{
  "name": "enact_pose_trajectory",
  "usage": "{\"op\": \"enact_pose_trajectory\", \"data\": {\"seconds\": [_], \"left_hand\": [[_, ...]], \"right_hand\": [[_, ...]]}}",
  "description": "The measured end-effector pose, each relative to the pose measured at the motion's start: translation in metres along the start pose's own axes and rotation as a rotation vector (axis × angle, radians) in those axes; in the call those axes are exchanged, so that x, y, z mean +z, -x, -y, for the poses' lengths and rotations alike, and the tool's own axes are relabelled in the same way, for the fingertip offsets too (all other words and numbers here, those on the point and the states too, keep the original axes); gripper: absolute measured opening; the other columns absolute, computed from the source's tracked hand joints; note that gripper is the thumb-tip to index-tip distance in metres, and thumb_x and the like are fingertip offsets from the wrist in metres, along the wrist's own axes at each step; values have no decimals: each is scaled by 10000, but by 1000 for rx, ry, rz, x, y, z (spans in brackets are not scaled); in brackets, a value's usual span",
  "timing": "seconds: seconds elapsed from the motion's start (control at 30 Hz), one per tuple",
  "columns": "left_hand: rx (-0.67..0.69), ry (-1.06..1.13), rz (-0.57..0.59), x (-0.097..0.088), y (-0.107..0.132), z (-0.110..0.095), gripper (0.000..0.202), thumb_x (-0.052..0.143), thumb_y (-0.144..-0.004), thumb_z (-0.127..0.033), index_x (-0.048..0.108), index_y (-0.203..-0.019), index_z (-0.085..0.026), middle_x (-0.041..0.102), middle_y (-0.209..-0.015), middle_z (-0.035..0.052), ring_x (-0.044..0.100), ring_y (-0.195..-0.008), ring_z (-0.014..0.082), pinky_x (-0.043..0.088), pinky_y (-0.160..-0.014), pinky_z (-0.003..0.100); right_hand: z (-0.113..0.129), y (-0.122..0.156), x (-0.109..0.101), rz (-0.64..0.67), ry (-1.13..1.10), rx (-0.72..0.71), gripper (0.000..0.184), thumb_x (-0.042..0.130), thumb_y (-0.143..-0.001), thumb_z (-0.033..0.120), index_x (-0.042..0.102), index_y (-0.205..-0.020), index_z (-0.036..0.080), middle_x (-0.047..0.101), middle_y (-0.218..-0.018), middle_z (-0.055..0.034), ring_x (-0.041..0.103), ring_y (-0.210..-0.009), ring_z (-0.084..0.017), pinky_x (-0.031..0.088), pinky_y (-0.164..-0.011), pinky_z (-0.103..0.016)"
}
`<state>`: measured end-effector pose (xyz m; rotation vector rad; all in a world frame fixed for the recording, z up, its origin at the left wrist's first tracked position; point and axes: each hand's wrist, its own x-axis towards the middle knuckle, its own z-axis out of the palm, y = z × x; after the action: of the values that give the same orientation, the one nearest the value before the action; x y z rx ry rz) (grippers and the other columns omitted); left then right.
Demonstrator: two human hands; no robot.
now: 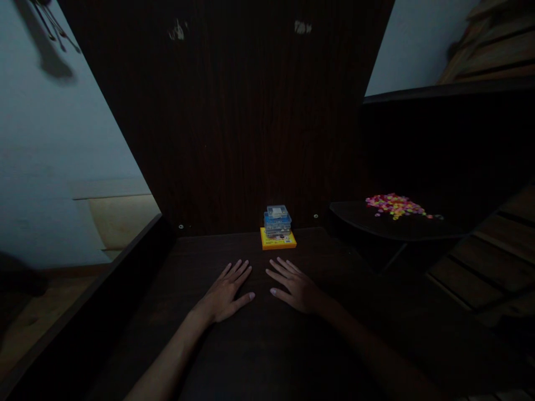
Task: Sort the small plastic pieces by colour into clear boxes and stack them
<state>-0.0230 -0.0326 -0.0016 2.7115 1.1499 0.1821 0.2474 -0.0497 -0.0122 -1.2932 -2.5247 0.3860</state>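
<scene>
My left hand (225,292) lies flat on the dark wooden surface (259,345), fingers spread, holding nothing. My right hand (295,287) rests flat beside it, fingers stretched out and empty. Just beyond the fingertips stands a small stack of clear and blue plastic boxes (277,220) on top of a yellow box (278,240), against the tall dark back panel (234,122). Neither hand touches the stack.
A heap of small colourful beads (395,205) lies on a dark shelf (376,225) at the right. A raised dark edge (104,301) runs along the left side. Pale wall (50,156) shows at left; wooden slats (480,267) at right.
</scene>
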Motion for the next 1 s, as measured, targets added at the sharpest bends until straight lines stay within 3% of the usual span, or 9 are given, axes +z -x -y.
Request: {"op": "enact_pose_trajectory", "data": {"seconds": [0.27,1.0], "left_hand": [[-27,27,10,2,0,-1,674,321,-952,-600,232,-1514,-239,208,-1578,84,157,-1467,260,148,-1192,498],[-9,30,13,2,0,0,684,323,-950,-605,224,-1517,-236,217,-1574,78,149,-1469,260,128,-1197,485]], "right_hand": [[4,0,-6,28,16,11,573,427,-954,490,401,-1455,213,268,-1553,-101,185,-1452,-279,190,-1176,-516],[-3,1,4,-48,35,-37,536,444,-963,439,418,-1447,211,302,-1544,-110,211,-1446,-282,205,-1168,-526]]}}
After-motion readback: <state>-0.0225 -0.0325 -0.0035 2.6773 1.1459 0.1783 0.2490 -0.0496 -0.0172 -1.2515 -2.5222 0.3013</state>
